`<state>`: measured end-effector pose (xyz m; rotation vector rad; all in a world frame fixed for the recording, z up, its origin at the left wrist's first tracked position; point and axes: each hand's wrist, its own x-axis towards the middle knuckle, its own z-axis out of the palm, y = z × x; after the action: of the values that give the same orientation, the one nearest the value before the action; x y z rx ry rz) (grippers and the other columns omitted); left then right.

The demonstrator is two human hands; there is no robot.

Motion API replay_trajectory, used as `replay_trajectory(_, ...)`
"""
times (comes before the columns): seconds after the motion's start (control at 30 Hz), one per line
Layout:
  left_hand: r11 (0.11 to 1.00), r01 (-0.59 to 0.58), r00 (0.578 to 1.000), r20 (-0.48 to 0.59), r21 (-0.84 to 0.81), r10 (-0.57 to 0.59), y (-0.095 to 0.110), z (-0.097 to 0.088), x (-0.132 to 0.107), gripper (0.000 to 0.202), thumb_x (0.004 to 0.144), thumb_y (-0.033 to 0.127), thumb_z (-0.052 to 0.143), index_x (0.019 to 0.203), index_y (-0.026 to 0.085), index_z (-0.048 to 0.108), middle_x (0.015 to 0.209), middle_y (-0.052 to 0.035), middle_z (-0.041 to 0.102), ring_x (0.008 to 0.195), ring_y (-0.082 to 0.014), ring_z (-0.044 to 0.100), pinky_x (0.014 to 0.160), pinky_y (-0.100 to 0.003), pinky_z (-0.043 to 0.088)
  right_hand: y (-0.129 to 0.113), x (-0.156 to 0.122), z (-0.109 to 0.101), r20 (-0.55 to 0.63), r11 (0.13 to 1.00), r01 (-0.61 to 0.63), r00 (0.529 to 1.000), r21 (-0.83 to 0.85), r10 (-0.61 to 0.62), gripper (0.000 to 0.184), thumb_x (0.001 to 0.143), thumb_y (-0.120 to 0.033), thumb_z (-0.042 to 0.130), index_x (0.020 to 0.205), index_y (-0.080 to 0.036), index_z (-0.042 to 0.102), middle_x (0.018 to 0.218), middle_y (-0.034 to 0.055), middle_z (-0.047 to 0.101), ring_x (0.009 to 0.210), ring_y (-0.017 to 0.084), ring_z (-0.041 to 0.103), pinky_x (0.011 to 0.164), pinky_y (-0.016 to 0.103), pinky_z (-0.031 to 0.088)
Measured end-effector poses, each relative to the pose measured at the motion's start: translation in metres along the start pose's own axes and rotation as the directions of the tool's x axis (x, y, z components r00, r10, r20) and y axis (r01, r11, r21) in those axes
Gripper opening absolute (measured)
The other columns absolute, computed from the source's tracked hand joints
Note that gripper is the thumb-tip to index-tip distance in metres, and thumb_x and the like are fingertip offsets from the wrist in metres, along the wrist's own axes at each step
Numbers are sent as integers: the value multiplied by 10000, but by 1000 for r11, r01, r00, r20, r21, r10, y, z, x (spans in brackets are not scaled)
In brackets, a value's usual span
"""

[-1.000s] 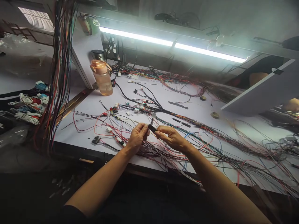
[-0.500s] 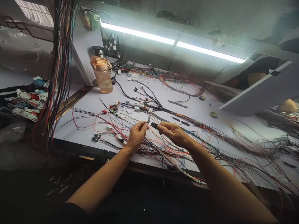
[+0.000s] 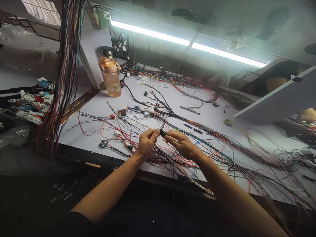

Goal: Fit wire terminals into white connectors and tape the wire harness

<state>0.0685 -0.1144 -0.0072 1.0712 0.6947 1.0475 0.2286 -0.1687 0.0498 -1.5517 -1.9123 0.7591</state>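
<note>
My left hand (image 3: 146, 142) pinches a short run of dark wires (image 3: 163, 124) just below a white connector (image 3: 166, 117). A small black piece (image 3: 163, 133) is held between the thumb and fingers of my right hand (image 3: 181, 143). Its near end meets the wires at my left fingertips; whether it is tape or a connector I cannot tell. Both hands are closed, above a tangle of loose coloured wires (image 3: 170, 158). To the left lie a black connector (image 3: 103, 144) and a white connector (image 3: 117, 133) on wires.
A peach-coloured water bottle (image 3: 110, 79) stands at the back left, beside a hanging wire bundle (image 3: 70, 65). Two tape rolls (image 3: 227, 122) (image 3: 216, 104) and a flat grey blade-like strip (image 3: 190, 110) lie on the white table (image 3: 86, 131). A partition (image 3: 278, 98) rises at right.
My right hand has brought the black piece left against the wires at my left fingertips; before, a gap separated them. The view has shifted slightly.
</note>
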Motion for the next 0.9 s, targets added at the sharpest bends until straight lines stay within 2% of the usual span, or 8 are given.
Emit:
replay_trajectory(0.17,998,-4,1000,-29,64,6,1,0,0,300,788,436,685,774,136,693,549,40,409,517,-68,340,488,-229,249,2,-2,2,3,999,-11,1000,33,11,411,949,-511,415,780,-186,600,772,18,557,737,135,500,715,265,396)
replay_trajectory(0.33,985,100,993,-48,-141,-108,0,1,1,284,719,397,758,823,136,715,640,-1,567,525,-51,397,493,-200,289,4,-3,0,5,998,-14,1000,53,14,328,941,-464,463,886,-190,635,815,20,591,760,139,525,724,268,409)
replay_trajectory(0.43,968,137,989,-32,-210,-146,3,2,0,284,673,366,799,835,151,710,663,-10,601,539,-52,437,503,-187,313,3,-4,-3,37,999,-12,999,47,10,283,946,-413,472,1002,-197,645,869,25,620,794,143,541,743,271,419)
replay_trajectory(0.6,957,178,983,75,-231,-165,10,0,-2,270,663,351,811,776,140,686,636,-5,592,503,-37,400,483,-182,287,8,-3,-9,71,996,75,994,51,-78,248,949,-366,479,1004,-195,650,914,44,647,827,150,572,770,281,446)
replay_trajectory(0.73,978,154,976,174,-138,-129,8,-5,-3,224,730,342,765,771,140,680,638,-6,592,519,-44,402,498,-190,294,15,3,-14,90,982,188,978,-7,-186,221,946,-317,493,1006,-190,664,1005,63,664,904,161,600,834,303,447)
replay_trajectory(0.8,988,132,972,207,-81,-113,8,-6,-4,206,757,340,742,780,145,679,643,-2,590,537,-50,415,513,-193,311,17,8,-20,145,979,202,970,-26,-196,212,935,-314,514,997,-190,675,990,56,668,883,155,603,834,303,448)
replay_trajectory(0.9,993,119,962,248,13,-118,9,-5,-7,201,781,347,720,798,151,677,659,-4,599,566,-62,443,536,-199,339,19,14,-32,329,987,155,931,32,-157,242,917,-346,542,1038,-190,682,970,42,670,901,157,600,866,314,449)
